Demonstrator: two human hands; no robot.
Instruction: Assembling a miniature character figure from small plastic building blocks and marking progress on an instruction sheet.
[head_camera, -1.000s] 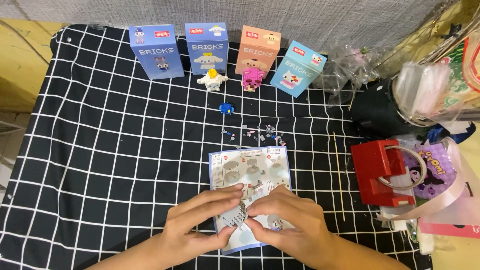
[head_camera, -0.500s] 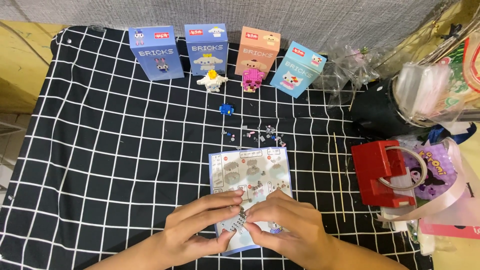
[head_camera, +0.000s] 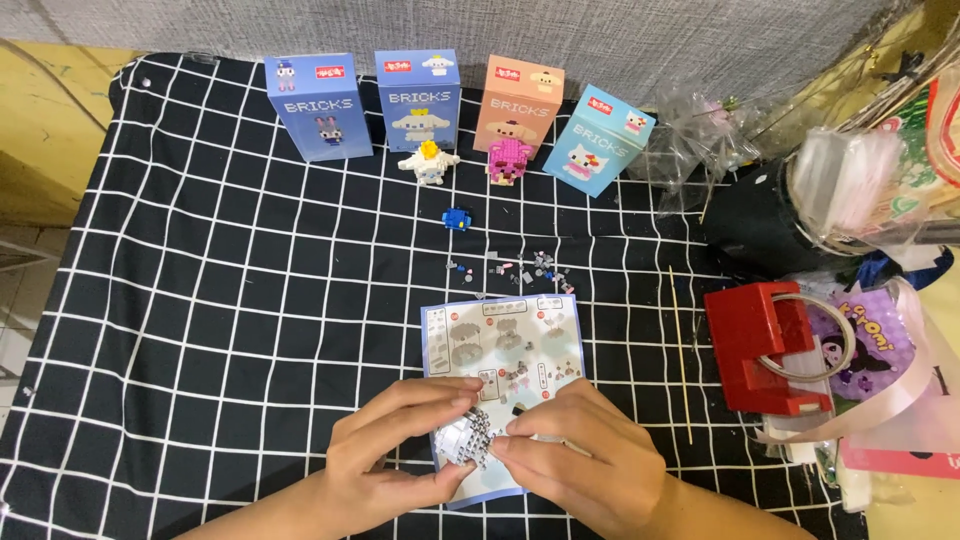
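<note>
Head view: boxes (head_camera: 455, 105) beyond hands (head_camera: 480, 455).

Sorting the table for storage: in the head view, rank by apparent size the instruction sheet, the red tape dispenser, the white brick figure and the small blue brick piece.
1. instruction sheet, partly under the hands
2. red tape dispenser
3. white brick figure
4. small blue brick piece

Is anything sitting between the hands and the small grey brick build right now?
Nothing visible does. The left hand and right hand both hold the grey brick build directly, above the instruction sheet.
</note>
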